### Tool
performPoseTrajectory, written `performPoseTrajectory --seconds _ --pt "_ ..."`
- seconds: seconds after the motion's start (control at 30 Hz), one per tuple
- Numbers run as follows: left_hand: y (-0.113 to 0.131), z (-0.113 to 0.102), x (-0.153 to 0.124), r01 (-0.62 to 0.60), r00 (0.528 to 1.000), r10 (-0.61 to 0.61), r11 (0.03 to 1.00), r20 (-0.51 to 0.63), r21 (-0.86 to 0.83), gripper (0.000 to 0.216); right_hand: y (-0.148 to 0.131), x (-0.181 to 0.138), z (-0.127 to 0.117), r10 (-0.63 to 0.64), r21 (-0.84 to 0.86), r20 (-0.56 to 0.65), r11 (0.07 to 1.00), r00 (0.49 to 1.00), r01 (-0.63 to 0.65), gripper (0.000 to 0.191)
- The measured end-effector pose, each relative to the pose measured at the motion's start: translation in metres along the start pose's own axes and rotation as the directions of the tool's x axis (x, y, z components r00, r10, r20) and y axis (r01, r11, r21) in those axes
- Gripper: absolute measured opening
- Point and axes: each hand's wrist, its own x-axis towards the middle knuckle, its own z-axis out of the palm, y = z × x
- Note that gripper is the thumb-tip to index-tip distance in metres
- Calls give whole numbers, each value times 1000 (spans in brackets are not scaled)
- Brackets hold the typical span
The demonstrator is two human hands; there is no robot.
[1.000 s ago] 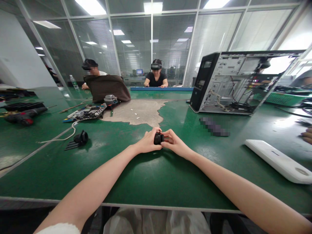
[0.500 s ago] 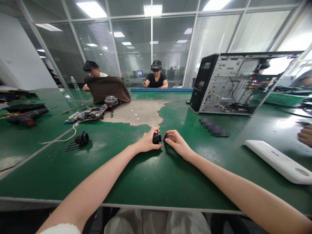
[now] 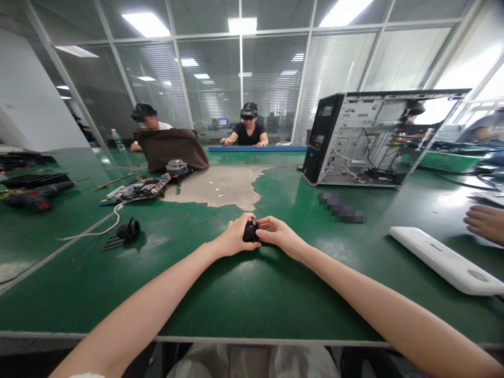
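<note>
My left hand (image 3: 235, 237) and my right hand (image 3: 279, 234) meet over the green table (image 3: 244, 294), a little past its middle. Between them sits a small black round part (image 3: 249, 231). The left hand's fingers wrap round it from the left. My right hand's fingertips pinch its right end. Most of the part is hidden by the fingers.
An open computer case (image 3: 370, 137) stands at the back right. A white flat device (image 3: 444, 260) lies at the right, near another person's hand (image 3: 485, 222). A black part with a white cable (image 3: 125, 231), a circuit board (image 3: 136, 190) and a drill (image 3: 35, 197) lie left. Two people sit at the far side.
Half a second ago my right hand had drawn slightly away from the black part; now its fingertips are back on the part. The view has shifted slightly.
</note>
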Motion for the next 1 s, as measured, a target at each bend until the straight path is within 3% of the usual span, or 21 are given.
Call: performPoseTrajectory --seconds 0.1,0.23,0.5,0.7,1.0 --pt "7 2 -2 -47 999 47 995 1 90 63 0 -2 -2 33 3 36 999 999 -33 32" --pt "7 3 -2 -92 996 91 985 13 144 57 1 -4 0 -81 -105 -23 991 996 78 29" --pt "5 5 -3 -93 995 96 988 -25 124 52 -1 -9 7 -135 -193 -32 973 990 127 23" --pt "6 7 -1 -91 995 94 990 -26 107 58 1 -9 2 -110 -136 -13 985 994 107 24" --pt "5 9 2 -77 996 81 993 -43 89 51 -2 -19 10 -216 -228 -17 952 976 206 21"
